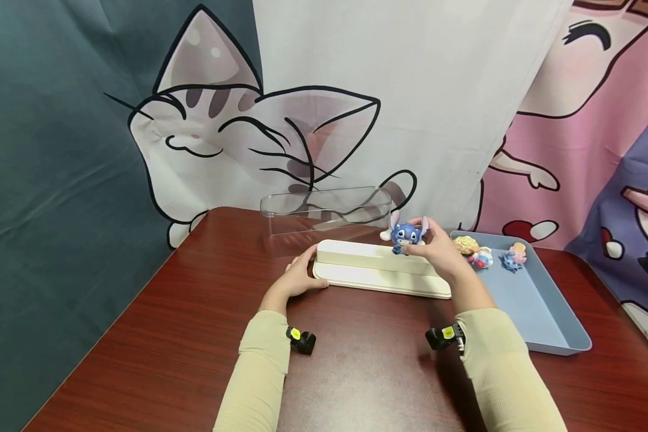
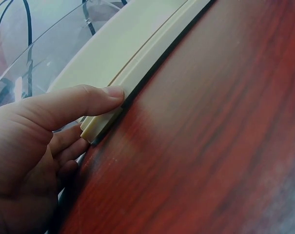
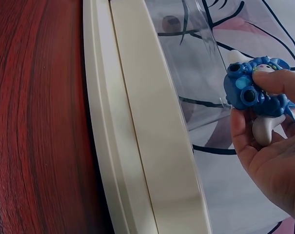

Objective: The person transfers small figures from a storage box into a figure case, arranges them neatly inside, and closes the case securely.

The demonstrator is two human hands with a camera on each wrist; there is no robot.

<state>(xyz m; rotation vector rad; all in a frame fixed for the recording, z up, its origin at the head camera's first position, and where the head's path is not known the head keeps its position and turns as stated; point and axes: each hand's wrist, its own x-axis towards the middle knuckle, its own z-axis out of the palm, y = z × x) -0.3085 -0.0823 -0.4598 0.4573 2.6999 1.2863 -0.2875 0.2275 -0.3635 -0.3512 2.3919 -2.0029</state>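
Pinched between the thumb and fingers of my right hand (image 1: 437, 251) is a blue figurine (image 1: 405, 235) with long pinkish ears. It is held up over the right half of a long cream stepped display base (image 1: 378, 276). In the right wrist view the underside of the figurine (image 3: 249, 87) shows, with dark holes in its feet. My left hand (image 1: 297, 276) grips the left end of the base. The left wrist view shows the thumb of that hand (image 2: 64, 107) on the base's front edge (image 2: 132, 78), the other fingers curled round its end.
Behind the base stands a clear plastic cover (image 1: 324, 213). To the right, a blue-grey tray (image 1: 545, 324) holds several small figurines (image 1: 482, 258) near its far side. A printed cat curtain (image 1: 324, 60) hangs behind the dark red wooden table (image 1: 356, 360).
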